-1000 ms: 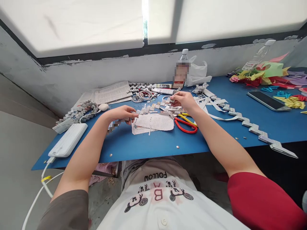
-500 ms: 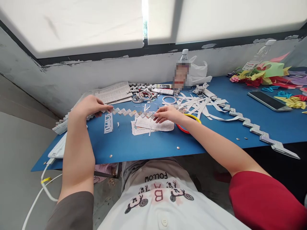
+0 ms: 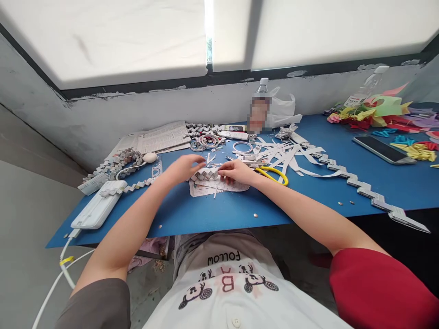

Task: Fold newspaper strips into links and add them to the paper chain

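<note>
A zigzag chain of folded printed paper (image 3: 206, 175) lies in the middle of the blue table, above some cut paper sheets (image 3: 202, 191). My right hand (image 3: 239, 172) pinches its right end between thumb and fingers. Just over the chain's near stretch is my left hand (image 3: 184, 169), its fingers apart and holding nothing that I can see. Farther left, the chain (image 3: 137, 185) runs out from behind my left hand across a white power strip (image 3: 99, 205). Yellow-handled scissors (image 3: 285, 178) rest beside my right wrist.
Loose paper strips (image 3: 290, 155) and another folded chain (image 3: 363, 188) spread to the right. Tape rolls (image 3: 209, 140), newspapers (image 3: 161, 137) and a bottle (image 3: 263, 89) stand or lie at the back. A phone (image 3: 382, 150) is near colourful paper pieces. A clear ruler (image 3: 157, 168) lies left.
My left hand has let go of the chain's left stretch and moved right, close to my right hand. The chain has dropped lower on the left. My right hand keeps its pinch.
</note>
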The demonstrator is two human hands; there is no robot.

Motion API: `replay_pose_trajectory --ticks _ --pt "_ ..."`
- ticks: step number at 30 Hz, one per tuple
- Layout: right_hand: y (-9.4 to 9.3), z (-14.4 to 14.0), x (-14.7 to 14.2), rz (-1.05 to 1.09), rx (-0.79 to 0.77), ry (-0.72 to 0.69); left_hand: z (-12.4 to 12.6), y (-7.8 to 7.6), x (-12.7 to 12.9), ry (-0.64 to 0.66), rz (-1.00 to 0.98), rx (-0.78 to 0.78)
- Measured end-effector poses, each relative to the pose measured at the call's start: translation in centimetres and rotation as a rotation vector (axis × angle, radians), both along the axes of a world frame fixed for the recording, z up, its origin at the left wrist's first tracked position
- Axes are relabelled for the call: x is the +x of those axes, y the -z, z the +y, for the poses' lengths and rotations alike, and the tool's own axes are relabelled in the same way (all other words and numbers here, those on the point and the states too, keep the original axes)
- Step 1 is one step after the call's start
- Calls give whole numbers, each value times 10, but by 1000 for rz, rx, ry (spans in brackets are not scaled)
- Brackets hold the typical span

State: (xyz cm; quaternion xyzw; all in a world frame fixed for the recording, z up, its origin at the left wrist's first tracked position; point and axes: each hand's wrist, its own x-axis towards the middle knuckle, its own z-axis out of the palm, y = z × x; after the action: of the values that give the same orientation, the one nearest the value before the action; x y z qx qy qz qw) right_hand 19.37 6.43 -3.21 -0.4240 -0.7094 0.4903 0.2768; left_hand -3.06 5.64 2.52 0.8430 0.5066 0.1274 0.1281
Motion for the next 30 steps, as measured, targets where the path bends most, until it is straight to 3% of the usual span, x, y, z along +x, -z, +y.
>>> replay_pose_trajectory --ticks 4,9,12,18,30 --pt "-4 -2 1 -75 117 26 -6 20 21 120 75 -66" --pt "-13 -1 12 -430 275 103 -5 22 19 54 43 3" --pt "-16 0 14 -563 235 90 -7 23 21 21 59 16" --pt "-18 -1 10 -620 172 112 -11 27 31 -15 135 25" --pt "-20 -10 19 -615 94 136 -5 37 32 -86 -32 5"
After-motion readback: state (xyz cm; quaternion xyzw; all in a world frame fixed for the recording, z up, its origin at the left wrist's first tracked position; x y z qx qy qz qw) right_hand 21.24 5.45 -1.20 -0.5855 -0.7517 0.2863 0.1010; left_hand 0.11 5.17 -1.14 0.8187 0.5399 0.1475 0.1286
